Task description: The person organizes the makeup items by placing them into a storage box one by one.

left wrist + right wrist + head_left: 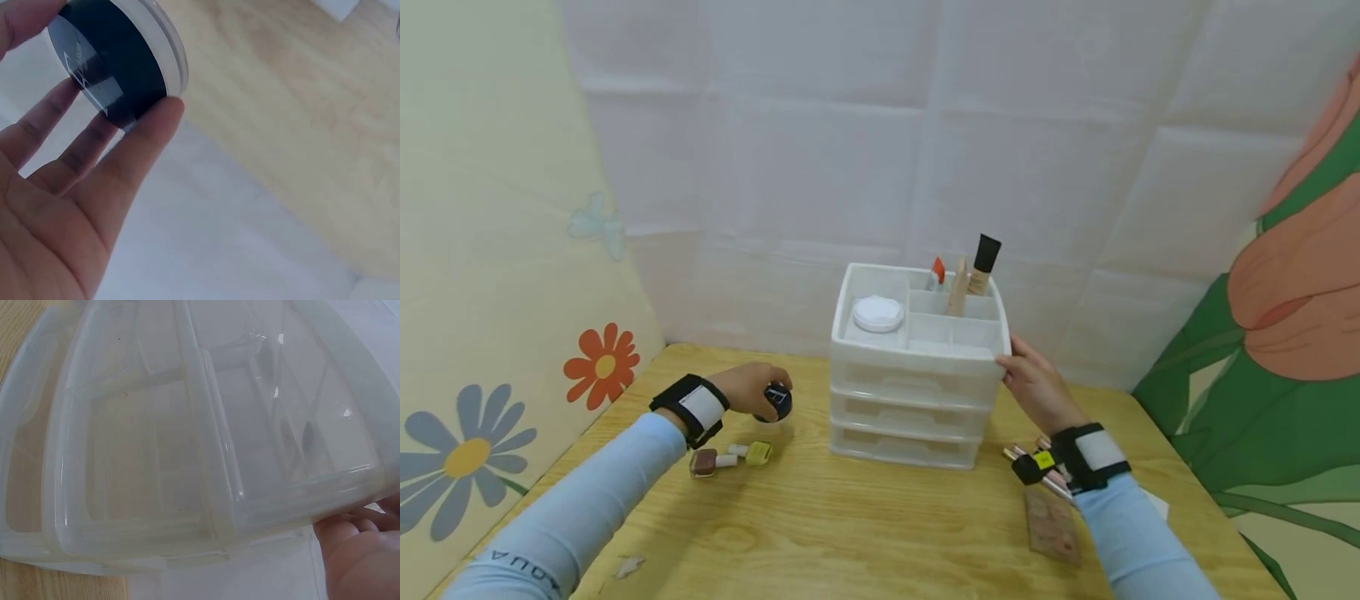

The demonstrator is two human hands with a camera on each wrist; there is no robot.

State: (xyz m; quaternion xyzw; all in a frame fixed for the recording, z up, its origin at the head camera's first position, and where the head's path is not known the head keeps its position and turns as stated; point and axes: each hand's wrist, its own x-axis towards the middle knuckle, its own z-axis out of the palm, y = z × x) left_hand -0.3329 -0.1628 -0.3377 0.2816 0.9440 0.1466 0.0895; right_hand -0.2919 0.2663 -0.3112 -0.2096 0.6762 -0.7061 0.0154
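My left hand point(751, 389) grips a round jar with a dark lid point(778, 402) left of the organizer. In the left wrist view the jar point(134, 53) shows a clear base, with thumb and fingers spread around its lid. A white plastic drawer organizer point(910, 375) stands mid-table, its drawers pushed in. My right hand point(1037, 383) holds its upper right side, thumb at the front corner; the right wrist view shows curled fingers against the translucent drawer unit point(144, 456). On top sit a white round compact point(877, 314), a black-capped foundation tube point(984, 265), a beige tube point(958, 287) and a red-tipped item point(937, 271).
Two nail polish bottles, maroon point(703, 462) and yellow point(758, 453), lie below my left hand. Near my right wrist are several slim tubes point(1015, 453) and a brownish flat palette point(1051, 525). A small pale scrap point(628, 567) lies front left. A white sheet point(790, 167) hangs behind the table.
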